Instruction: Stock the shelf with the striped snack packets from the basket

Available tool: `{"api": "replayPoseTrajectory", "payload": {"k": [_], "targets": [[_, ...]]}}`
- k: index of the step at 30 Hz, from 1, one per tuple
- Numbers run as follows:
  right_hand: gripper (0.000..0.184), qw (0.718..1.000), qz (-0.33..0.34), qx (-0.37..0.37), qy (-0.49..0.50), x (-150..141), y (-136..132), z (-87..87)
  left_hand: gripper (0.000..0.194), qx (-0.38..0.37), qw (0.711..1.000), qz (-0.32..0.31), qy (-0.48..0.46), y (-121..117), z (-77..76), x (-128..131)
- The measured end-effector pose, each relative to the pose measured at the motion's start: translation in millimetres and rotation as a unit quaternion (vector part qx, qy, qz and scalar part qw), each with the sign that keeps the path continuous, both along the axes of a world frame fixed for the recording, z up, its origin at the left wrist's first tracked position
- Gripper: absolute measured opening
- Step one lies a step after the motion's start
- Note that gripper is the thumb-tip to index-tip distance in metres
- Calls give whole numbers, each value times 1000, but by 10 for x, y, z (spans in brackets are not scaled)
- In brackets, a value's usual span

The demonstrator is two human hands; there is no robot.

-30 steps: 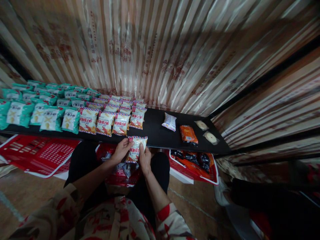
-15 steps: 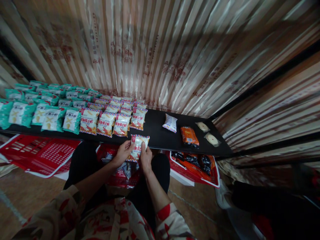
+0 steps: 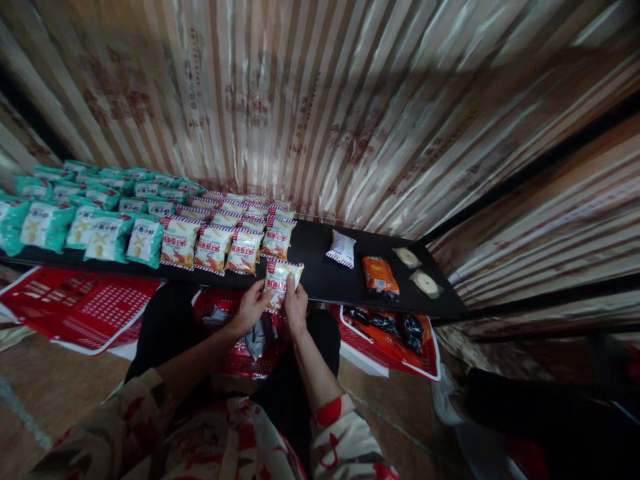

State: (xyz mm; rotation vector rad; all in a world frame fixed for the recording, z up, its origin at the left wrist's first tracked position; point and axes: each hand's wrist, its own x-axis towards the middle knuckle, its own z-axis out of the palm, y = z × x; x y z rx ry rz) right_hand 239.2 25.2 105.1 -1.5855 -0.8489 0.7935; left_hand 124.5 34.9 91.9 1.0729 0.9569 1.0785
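Centre of the frame, slightly below the middle: a pillow-shaped plastic packet in white, red and orange with a striped edge point(image 3: 280, 275) is held upright, just in front of a long black shelf point(image 3: 315, 253). The left hand point(image 3: 251, 308) pinches its lower left side; the right hand point(image 3: 296, 303) grips its right side, thumb laid across the printed front. Left of centre on the shelf, matching striped-edged packets point(image 3: 213, 249) stand in rows, beside teal-and-white plastic packets point(image 3: 106, 239) at the far left. Right of centre lie a single white-and-blue packet with striped edges point(image 3: 341, 249), an orange rectangular packet point(image 3: 381, 277) and two pale round discs in clear wrapping point(image 3: 425, 282). Below the shelf are red plastic baskets point(image 3: 95, 303); a striped, printed curtain point(image 3: 300, 100) fills the top.
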Motion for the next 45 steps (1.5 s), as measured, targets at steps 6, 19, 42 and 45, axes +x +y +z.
{"api": "replayPoseTrajectory", "payload": {"k": [6,19,42,45], "targets": [[52,999,8,-42,-26,6,-19,131,41,40,996,42,62,100,-88,45],[59,995,-11,-60,-79,-70,62,186,37,72,985,91,127,261,-53,142],[50,991,-40,-32,-124,51,527,-37,48,234,893,141,359,342,-148,395],[51,992,-38,-21,-118,48,585,-83,53,245,894,121,354,292,-205,380]]}}
